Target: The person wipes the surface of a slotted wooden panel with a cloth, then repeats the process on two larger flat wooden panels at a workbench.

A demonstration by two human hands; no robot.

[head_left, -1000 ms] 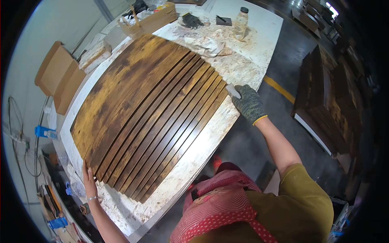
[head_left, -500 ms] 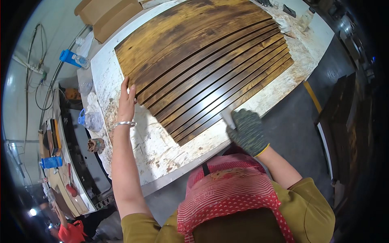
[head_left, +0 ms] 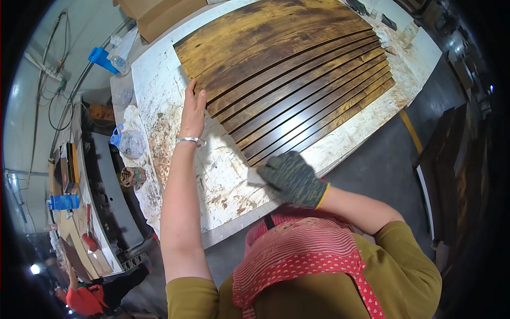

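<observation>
A wide brown wood-grain board (head_left: 255, 42) lies flat on the stained white tabletop (head_left: 223, 183). On its near side several narrow strips of the same wood (head_left: 297, 101) lie in a row, with dark lines between them. My left hand (head_left: 193, 115), bare with a bracelet at the wrist, rests against the left ends of the boards, fingers extended and thumb apart. At the near left corner of the strips is my right hand (head_left: 292, 178), in a grey-green knit glove. Its fingers are closed round a small pale flat piece (head_left: 256, 176), blurred and partly hidden; its material is unclear.
Along the table's left side stand a blue-handled plastic jug (head_left: 130, 142), a brown-stained jar (head_left: 133, 176) and a blue cup (head_left: 103, 59). An open cardboard box (head_left: 164, 16) is at the back. Dark panels (head_left: 451, 181) stand at right. Another person (head_left: 87, 300) is at lower left.
My right hand has swept left and slightly nearer with the pale piece, from the strips' near edge to their left corner. My left hand stays at the boards' left ends. The whole view has shifted somewhat.
</observation>
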